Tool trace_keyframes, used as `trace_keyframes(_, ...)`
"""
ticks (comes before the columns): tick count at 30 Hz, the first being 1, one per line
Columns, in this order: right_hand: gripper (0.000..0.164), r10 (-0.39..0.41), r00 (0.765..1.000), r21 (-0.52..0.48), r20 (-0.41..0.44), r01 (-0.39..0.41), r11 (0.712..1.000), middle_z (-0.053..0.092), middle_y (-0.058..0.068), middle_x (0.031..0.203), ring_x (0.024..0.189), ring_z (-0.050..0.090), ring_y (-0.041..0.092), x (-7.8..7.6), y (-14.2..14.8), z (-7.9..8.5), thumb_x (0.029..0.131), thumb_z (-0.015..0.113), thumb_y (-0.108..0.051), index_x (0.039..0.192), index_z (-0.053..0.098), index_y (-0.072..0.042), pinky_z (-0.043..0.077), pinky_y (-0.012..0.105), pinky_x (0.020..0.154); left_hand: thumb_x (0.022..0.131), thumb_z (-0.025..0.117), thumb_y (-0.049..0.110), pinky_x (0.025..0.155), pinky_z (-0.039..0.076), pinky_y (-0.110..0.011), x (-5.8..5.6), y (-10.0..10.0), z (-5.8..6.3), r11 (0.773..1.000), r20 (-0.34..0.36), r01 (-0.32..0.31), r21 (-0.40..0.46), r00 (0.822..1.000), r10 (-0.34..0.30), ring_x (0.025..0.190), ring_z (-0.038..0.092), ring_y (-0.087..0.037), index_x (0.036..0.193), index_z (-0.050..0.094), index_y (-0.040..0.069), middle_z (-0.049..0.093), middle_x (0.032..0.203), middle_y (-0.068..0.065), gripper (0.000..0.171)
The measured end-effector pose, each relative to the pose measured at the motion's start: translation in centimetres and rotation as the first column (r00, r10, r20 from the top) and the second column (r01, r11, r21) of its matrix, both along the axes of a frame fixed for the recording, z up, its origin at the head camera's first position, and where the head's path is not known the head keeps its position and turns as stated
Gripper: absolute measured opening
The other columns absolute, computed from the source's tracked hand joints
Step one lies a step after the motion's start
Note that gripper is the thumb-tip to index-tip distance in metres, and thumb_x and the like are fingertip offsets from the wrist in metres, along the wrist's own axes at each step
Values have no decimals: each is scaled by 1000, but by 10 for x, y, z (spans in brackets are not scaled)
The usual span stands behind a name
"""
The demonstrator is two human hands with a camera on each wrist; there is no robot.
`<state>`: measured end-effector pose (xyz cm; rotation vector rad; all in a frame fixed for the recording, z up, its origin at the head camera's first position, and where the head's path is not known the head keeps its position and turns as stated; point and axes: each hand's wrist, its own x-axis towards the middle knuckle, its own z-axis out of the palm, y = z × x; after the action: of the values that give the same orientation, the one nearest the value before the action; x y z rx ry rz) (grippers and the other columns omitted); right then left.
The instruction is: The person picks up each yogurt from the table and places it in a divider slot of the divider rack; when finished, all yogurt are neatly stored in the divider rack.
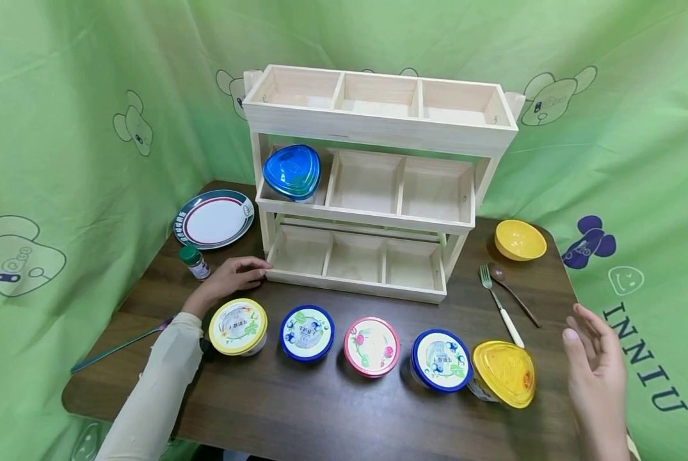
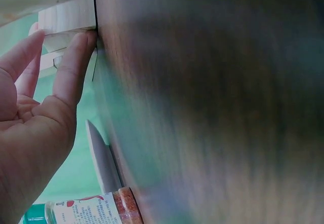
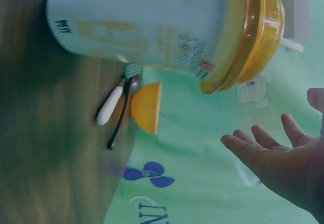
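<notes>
Your rack [image 1: 378,131] stands upper centre of the frame, and a strip of tabletop [image 1: 355,403] separates its front from the row of round-lidded tubs [image 1: 307,333]. Your left hand [image 1: 234,276] has its fingertips against the rack's bottom left corner, fingers fairly straight, with the jar [image 1: 194,261] close beside your wrist. Your right hand [image 1: 597,378] is at lower right by the table's edge, its grip wide, thumb well apart from the fingers, near the yellow-lidded tub [image 1: 504,373]. That tub sits close against the neighbouring blue-lidded one.

The rack is pale grained wood, in three tiers of three box compartments; the blue triangular tub [image 1: 293,171] fills the middle tier's left one. The yellow lid is shiny plastic, a rounded triangle.

The rack's long axis runs left to right, dipping slightly rightward, its front facing the bottom of the frame. Your yellow-lidded tub stands upright, lid up.
</notes>
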<state>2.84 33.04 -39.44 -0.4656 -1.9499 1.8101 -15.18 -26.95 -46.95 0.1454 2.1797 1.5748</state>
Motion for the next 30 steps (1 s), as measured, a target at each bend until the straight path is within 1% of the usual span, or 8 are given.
trace_keyframes(8,49,-25,998,19,50,24,1000,53,0,158,144,49,15,8,6,-9,111,55,1,159,51,-9,39,13,117,113,60,12,113,52,-47,2,0,-1,1000,-6,2,9,1000,-2,139,56,-45,147,59,-7,56,149,-28,39)
trace_keyframes(10,49,-26,998,28,62,24,999,52,-1,159,145,48,14,10,9,-10,111,55,0,159,51,-10,38,13,117,113,60,12,113,52,-48,2,0,-1,1000,-11,5,9,1000,-5,139,56,-45,147,59,-7,55,149,-28,39)
trace_keyframes(13,49,-30,997,15,68,30,999,52,-2,159,146,48,14,13,12,-13,111,55,0,158,52,-11,38,12,117,114,59,11,112,52,-47,2,1,0,1000,-15,9,11,1000,-9,139,56,-45,147,59,-8,55,149,-28,38)
trace_keyframes(18,48,-52,996,12,79,51,999,54,-2,156,141,50,14,18,12,-20,110,56,1,157,54,-11,40,12,116,114,58,11,111,54,-45,2,3,2,1000,-14,4,14,1000,-4,138,56,-45,147,58,-8,55,148,-29,38)
trace_keyframes(24,48,-32,996,44,87,29,999,52,1,160,142,51,11,22,9,-28,110,57,1,157,54,-10,38,12,116,114,57,9,110,54,-44,2,4,4,1000,-5,-2,12,1000,2,138,57,-45,147,58,-8,55,149,-28,38)
trace_keyframes(30,46,-14,995,68,95,8,998,52,-2,158,137,52,8,26,8,-35,110,56,1,155,55,-12,40,10,114,114,57,9,109,56,-42,4,4,3,1000,-5,-8,18,1000,8,137,57,-43,147,59,-8,55,149,-28,37)
